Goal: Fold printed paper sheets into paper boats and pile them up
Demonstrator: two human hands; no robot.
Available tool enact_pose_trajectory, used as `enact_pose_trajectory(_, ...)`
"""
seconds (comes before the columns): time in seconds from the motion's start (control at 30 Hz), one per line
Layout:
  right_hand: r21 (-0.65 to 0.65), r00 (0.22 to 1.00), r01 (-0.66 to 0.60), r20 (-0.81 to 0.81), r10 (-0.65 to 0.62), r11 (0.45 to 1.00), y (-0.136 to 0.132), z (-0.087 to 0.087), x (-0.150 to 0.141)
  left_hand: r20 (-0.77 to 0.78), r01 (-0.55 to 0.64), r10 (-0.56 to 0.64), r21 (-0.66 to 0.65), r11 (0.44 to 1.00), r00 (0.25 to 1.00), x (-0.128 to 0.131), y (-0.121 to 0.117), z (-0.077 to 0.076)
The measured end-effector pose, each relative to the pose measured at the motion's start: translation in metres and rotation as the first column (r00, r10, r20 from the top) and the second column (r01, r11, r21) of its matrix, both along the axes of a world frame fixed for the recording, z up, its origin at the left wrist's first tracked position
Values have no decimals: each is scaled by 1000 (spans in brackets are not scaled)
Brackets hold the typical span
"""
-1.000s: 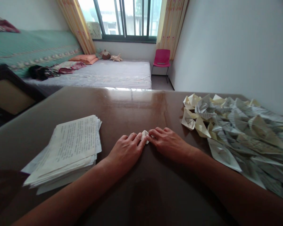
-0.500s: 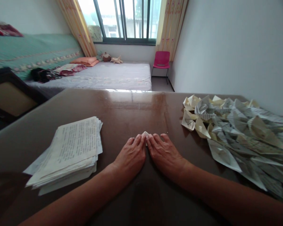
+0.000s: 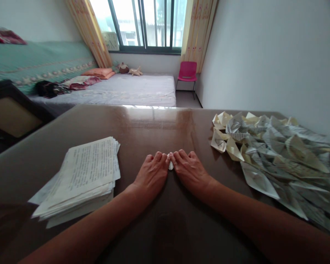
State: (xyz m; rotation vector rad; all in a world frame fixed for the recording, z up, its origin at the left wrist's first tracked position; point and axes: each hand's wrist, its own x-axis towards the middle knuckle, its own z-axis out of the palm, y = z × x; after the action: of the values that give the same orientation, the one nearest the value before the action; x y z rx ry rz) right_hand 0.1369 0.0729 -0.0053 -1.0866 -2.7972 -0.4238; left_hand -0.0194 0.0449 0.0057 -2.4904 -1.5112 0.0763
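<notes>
A small folded piece of paper (image 3: pixel 171 166) shows as a white sliver at the middle of the brown table, mostly covered by my fingers. My left hand (image 3: pixel 153 171) grips it from the left with the fingers curled. From the other side my right hand (image 3: pixel 189 169) grips it too, knuckles bent and fingertips nearly meeting those of the left. Off to the left lies a stack of printed sheets (image 3: pixel 84 172), slightly fanned. Many folded paper boats (image 3: pixel 260 179) are heaped on the right.
The shiny table (image 3: pixel 150 134) reaches forward to a bed (image 3: pixel 143 88). A dark-framed chair (image 3: pixel 13 113) stands at the left edge. Beyond the table are a pink chair (image 3: pixel 187 71) and a white wall (image 3: pixel 264 55) along the right.
My fingers have curled inward from a flatter, stretched pose over the paper. The paper's pointed tip above the fingertips no longer shows; a white part now shows between the hands.
</notes>
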Motion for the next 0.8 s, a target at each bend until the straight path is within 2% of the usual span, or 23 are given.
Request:
enact_pose_trajectory(0.1,31,999,-31,-8,31,999,-13,1,1,-42,26,-26,-8,1000,999,4,-7,2)
enact_pose_trajectory(0.23,-6,999,-50,1,50,999,-31,6,2,-52,52,-53,-4,999,997,9,-20,5)
enact_pose_trajectory(0.4,-36,999,-33,24,34,999,-36,7,0,2,53,-53,-21,998,999,9,-25,11)
enact_pose_trajectory(0.6,-131,1000,24,15,-23,991,-12,16,1,129,5,10,-118,993,992,-1,-9,17)
enact_pose_trajectory(0.73,-266,990,63,-104,-94,962,12,17,8,348,-53,101,-145,988,932,-9,2,9)
enact_pose_trajectory(0.8,-347,972,36,-205,-114,937,20,13,12,427,-85,138,-141,986,894,-12,7,1)
